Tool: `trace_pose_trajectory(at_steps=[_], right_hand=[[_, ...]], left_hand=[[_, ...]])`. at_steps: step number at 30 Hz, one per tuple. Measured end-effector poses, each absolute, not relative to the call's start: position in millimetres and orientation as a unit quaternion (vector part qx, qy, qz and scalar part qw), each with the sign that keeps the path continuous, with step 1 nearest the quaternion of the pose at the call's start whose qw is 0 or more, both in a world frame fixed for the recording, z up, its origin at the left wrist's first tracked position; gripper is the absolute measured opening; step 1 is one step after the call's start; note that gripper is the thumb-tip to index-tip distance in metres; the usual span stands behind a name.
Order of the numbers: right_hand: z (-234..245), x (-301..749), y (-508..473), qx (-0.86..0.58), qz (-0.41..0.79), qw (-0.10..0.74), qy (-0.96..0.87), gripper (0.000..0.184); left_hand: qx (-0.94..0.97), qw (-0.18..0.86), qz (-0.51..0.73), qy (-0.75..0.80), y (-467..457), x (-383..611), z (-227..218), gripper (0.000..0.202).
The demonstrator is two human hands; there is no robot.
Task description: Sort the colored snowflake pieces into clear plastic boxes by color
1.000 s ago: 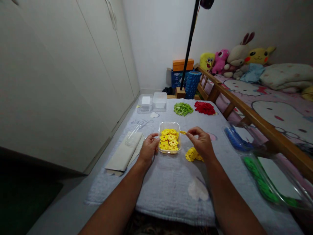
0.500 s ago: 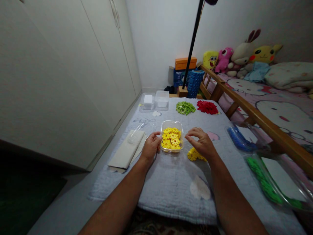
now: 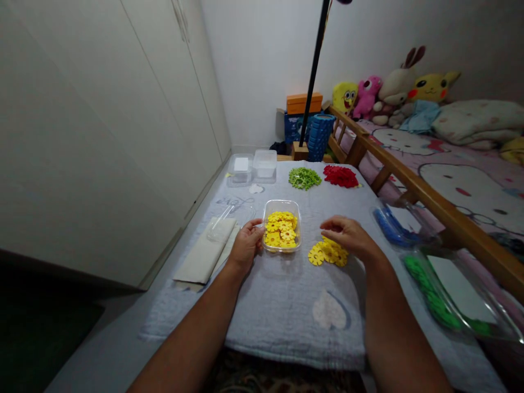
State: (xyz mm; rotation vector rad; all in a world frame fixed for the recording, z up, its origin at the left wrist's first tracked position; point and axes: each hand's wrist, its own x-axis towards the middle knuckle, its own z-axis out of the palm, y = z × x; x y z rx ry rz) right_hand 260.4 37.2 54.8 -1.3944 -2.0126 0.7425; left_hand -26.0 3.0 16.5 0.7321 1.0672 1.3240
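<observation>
A clear plastic box [image 3: 266, 210] filled with yellow flower-shaped discs stands on a light blue blanket [image 3: 286, 295]. My left hand [image 3: 244, 246] grips the box's left side with curled fingers. My right hand [image 3: 347, 234] hovers over a small loose pile of yellow discs [image 3: 323, 255] to the right of the box, fingers spread and lowered toward them, holding nothing I can see.
A green disc pile [image 3: 304, 178] and a red disc pile [image 3: 340, 176] lie farther back. Two clear boxes [image 3: 254, 166] stand at the back left. A folded cloth [image 3: 202, 256] lies left. Plastic bags with blue pieces [image 3: 391, 225] and green pieces [image 3: 434, 297] lie right, beside a wooden bed rail [image 3: 434, 204].
My right hand held one yellow disc over the box a second ago, then let it go and moved right and down onto the loose pile. The left hand stayed on the box.
</observation>
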Motion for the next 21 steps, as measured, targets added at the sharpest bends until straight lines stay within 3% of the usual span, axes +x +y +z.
trace_pose_trajectory(at_steps=[2, 5, 17, 21], right_hand=[[60.8, 240.8, 31.9, -0.452, 0.26, 0.328, -0.788, 0.018], [67.1, 212.9, 23.0, -0.393, 0.258, 0.323, -0.821, 0.022], [63.1, 184.2, 7.1, -0.401, 0.194, 0.228, -0.866, 0.038], [63.7, 184.5, 8.9, -0.405, 0.193, 0.241, -0.861, 0.037]], left_hand=[[0.313, 0.604, 0.574, 0.455, 3.3, -26.1, 15.8, 0.053], [0.311, 0.604, 0.577, 0.453, 4.1, -26.4, 13.8, 0.054], [0.32, 0.604, 0.57, 0.455, 4.3, -26.9, 12.2, 0.054], [0.32, 0.606, 0.574, 0.449, 4.7, -27.0, 11.6, 0.054]])
